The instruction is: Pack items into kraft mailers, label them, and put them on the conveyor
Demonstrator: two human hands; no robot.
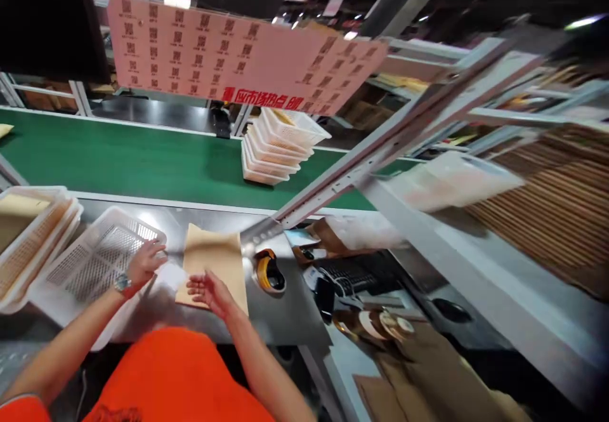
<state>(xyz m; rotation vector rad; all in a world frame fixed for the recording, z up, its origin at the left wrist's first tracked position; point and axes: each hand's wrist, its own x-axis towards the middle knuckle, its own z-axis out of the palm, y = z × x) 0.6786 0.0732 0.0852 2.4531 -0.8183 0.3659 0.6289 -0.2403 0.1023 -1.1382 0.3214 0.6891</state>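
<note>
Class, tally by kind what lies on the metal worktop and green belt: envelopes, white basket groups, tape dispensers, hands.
Brown envelope: 1
White basket groups: 3 (stack on the belt, single basket, left stack)
Tape dispenser: 1
Hands: 2 (left hand, right hand)
Total: 7

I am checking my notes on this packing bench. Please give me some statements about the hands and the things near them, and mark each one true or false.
1. The right hand rests on a brown paper envelope lying flat on the metal bench. True.
2. The left hand wears a wristwatch. True.
3. The conveyor belt behind the bench is red. False: it is green.
4. A stack of white baskets stands on the belt. True.
5. The left hand holds the tape dispenser. False: the dispenser lies untouched, to the right of the envelope; the left hand is at the edge of a white perforated tray.
</note>
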